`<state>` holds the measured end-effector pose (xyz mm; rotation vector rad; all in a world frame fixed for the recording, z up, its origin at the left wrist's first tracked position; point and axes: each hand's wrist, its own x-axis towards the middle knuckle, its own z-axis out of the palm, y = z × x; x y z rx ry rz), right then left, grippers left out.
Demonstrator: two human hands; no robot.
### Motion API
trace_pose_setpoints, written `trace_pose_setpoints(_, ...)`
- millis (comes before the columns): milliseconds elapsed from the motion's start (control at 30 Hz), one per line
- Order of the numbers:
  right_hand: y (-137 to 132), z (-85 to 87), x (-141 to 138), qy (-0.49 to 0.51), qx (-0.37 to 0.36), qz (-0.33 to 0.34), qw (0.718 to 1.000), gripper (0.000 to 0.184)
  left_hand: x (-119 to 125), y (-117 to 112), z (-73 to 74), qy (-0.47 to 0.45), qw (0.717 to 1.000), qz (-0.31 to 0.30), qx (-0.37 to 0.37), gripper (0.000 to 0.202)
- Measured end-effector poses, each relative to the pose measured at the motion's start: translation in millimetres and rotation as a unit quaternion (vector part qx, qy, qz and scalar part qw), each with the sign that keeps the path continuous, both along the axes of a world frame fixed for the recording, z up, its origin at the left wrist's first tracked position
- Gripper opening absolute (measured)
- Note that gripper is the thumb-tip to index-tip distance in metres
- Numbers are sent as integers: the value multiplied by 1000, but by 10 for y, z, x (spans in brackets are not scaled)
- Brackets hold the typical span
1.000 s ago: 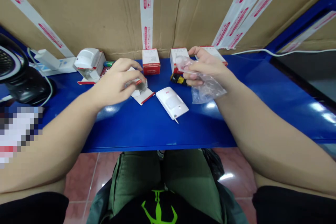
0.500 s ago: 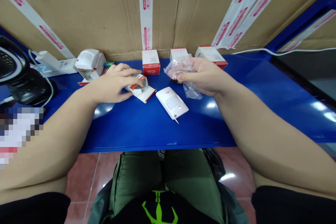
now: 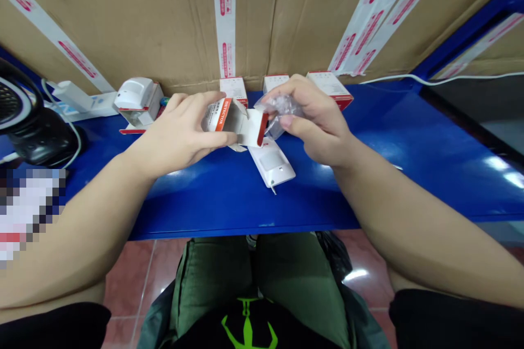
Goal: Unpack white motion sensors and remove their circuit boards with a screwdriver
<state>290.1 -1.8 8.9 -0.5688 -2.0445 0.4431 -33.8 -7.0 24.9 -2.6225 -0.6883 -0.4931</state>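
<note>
My left hand [image 3: 180, 128] grips a small white and orange cardboard box [image 3: 221, 115] marked DETECTOR. Its open end, with the flap [image 3: 252, 130] folded out, faces right. Close to that flap, my right hand [image 3: 313, 120] pinches a crumpled clear plastic bag [image 3: 282, 109] between thumb and fingers. Below both hands a white motion detector [image 3: 273, 163] lies on the blue table, its upper end partly covered by the box flap and a short antenna pointing toward me.
Closed detector boxes [image 3: 234, 90] [image 3: 331, 87] line the back by the cardboard wall [image 3: 164, 22]. At left, another white detector [image 3: 134, 92] rests on an opened box [image 3: 149, 112], near a black device [image 3: 41, 114] with a white cable. The blue table's [image 3: 245, 212] front edge runs above my lap.
My left hand has lifted the opened box off the table and turned its open end right, toward the bag. My right hand has shifted slightly, keeping hold of the plastic bag.
</note>
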Motion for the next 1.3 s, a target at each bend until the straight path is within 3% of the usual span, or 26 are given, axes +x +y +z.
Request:
trace_pose_setpoints(100, -105, 60, -32, -35, 101, 8, 994, 26, 44, -41, -29, -24, 999, 11, -23, 35)
trace_pose_setpoints(200, -158, 81, -85, -57, 135, 49, 988, 26, 76, -61, -70, -59, 997, 3, -48, 28)
trace_pose_setpoints(333, -125, 13, -148, -91, 113, 49, 988, 19, 98, -67, -149, -65, 997, 3, -34, 30)
trace_pose_setpoints(533, -96, -65, -164, -72, 30, -84, 993, 7, 143, -106, -188, -51, 999, -2, -18, 33)
trace_pose_setpoints(600, -96, -71, -167, -65, 27, -112, 991, 12, 185, -147, -166, -61, 998, 5, -28, 30)
trace_pose_setpoints(733, -47, -109, -187, -47, 66, -95, 992, 10, 243, -213, -115, -74, 996, 13, -39, 25)
trace_pose_setpoints(1000, 2, -133, -184, -92, 53, 40, 994, 20, 190, -172, -104, -52, 998, 14, -36, 26)
trace_pose_setpoints(1133, -74, -156, -255, -39, 11, -31, 999, 12, 223, -169, -151, -55, 998, -1, -34, 26)
trace_pose_setpoints(1300, -109, -191, -307, -15, 48, -59, 997, 12, 219, -164, -146, -57, 998, 4, -23, 27)
